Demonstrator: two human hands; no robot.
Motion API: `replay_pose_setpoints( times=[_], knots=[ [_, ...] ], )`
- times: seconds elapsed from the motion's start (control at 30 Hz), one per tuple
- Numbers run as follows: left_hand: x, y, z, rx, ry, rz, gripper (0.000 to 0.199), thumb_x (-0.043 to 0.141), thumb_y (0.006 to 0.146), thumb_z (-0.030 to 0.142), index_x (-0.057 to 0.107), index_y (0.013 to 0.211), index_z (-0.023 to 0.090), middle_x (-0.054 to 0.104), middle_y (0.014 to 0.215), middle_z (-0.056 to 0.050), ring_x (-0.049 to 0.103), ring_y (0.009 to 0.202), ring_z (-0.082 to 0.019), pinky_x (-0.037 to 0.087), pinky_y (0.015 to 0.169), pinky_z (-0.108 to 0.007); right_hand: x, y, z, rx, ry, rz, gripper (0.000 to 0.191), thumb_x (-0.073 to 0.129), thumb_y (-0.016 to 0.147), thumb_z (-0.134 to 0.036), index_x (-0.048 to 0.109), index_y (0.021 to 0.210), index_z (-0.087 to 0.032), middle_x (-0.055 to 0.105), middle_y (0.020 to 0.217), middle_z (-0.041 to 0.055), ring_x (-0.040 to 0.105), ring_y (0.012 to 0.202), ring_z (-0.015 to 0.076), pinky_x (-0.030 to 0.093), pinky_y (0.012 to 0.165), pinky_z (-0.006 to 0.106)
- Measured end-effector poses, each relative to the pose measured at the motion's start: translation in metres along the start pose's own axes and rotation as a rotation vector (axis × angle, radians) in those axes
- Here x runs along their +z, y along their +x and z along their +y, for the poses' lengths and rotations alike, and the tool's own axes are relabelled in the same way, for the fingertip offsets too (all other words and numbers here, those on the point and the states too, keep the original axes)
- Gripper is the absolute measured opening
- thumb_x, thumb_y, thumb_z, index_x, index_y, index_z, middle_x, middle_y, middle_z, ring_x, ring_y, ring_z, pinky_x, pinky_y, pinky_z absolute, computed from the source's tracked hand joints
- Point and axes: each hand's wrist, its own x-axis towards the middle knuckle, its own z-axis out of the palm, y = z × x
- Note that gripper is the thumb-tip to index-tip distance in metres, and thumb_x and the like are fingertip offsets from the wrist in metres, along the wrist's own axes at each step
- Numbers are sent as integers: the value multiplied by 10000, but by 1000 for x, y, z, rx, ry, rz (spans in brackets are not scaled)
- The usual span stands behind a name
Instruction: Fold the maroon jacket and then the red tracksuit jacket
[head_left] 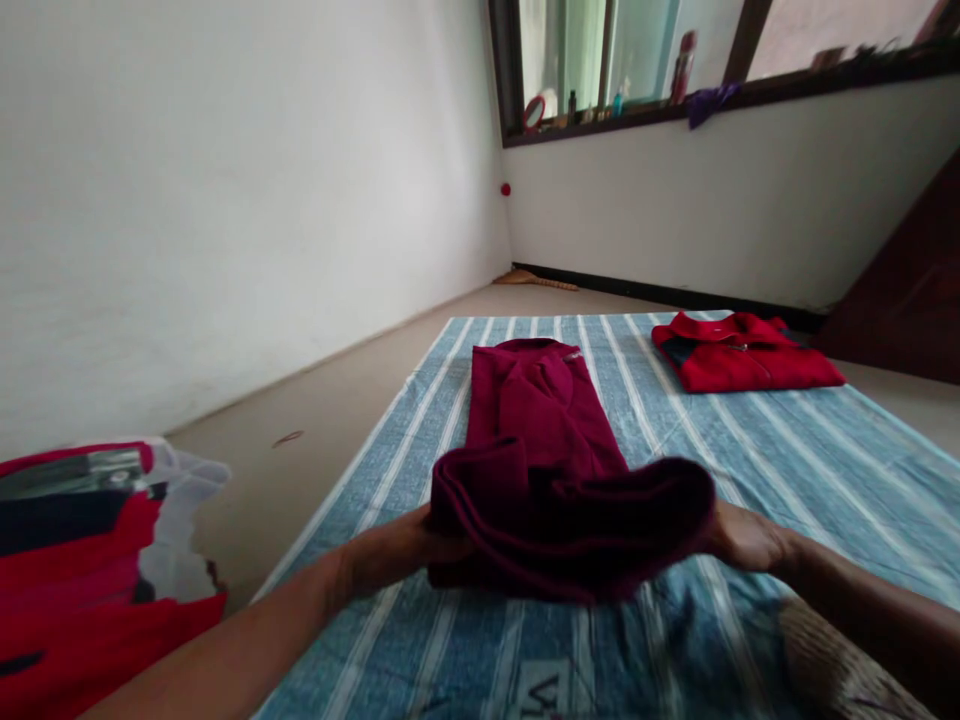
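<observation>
A maroon top [540,415] lies lengthwise on the blue striped cloth, its sides folded inward and a dark curved neckline at the far end. Its near end is lifted and doubled back in thick layers. My left hand [442,540] grips the left side of that raised end, with the fingers mostly hidden beneath the fabric. On the opposite side, my right hand [739,535] holds the other edge, its fingertips also covered. The lifted part is slightly blurred.
The striped cloth [405,440] covers a low flat surface. A folded red jacket [757,360] lies at the back right. Red and dark clothes [67,570] sit with a whitish plastic bag [180,520] at left. A white wall [225,200] and a windowsill with bottles [682,68] stand beyond.
</observation>
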Motion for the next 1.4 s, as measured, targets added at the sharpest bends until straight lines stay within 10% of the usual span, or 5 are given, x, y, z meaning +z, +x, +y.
replay_pose_setpoints(
  times=[0.27, 0.63, 1.4],
  knots=[
    [-9, 51, -17, -397, -333, -50, 360, 686, 746, 375, 642, 1050, 187, 737, 925, -76, 684, 923, -269, 503, 892, -420, -13, 73, 16, 395, 477, 275, 269, 638, 809, -258, 602, 1001, -73, 713, 822, 114, 683, 704, 187, 523, 812, 336],
    [-15, 70, -17, -121, -436, 89, 412, 765, 662, 215, 613, 1042, 169, 731, 954, -87, 691, 896, -269, 528, 841, -385, -9, 67, 21, 340, 513, 339, 342, 699, 762, -291, 567, 1025, -118, 717, 844, 89, 685, 740, 213, 528, 728, 331],
    [-17, 92, -28, -208, -385, 150, 303, 679, 671, 176, 604, 963, 140, 735, 851, -94, 703, 809, -265, 538, 770, -367, -6, 69, 19, 393, 494, 396, 219, 686, 755, -293, 571, 864, -141, 702, 739, 59, 659, 634, 180, 523, 629, 286]
  ],
)
